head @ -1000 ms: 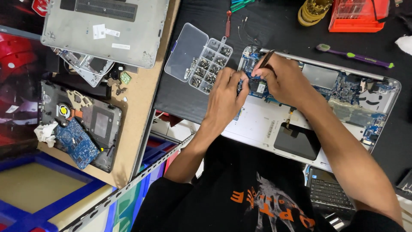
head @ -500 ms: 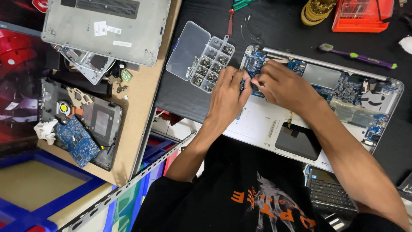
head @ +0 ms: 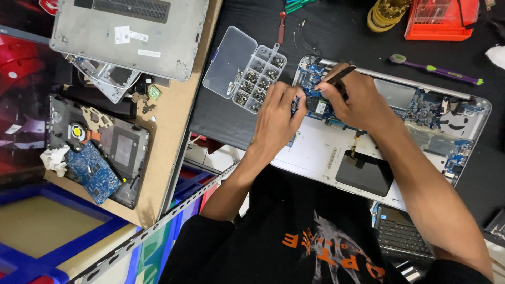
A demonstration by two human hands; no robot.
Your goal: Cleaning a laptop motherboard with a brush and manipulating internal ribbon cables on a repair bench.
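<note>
Blue circuit board (head: 314, 84) in opened laptop (head: 421, 131) under my hands: right hand (head: 357, 100) pinches dark tool (head: 339, 76), left hand (head: 279, 113) curled on board edge, clear screw box (head: 247, 71) just left.

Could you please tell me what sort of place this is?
Probably an electronics repair bench: an opened laptop with bare circuit boards lies under both hands, a clear screw organiser sits beside it, and other dismantled laptop shells lie nearby.

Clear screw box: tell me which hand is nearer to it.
Left. The left hand lies just right of the clear screw box, almost at its lower corner. The right hand sits farther right, over the open laptop's blue board.
</note>
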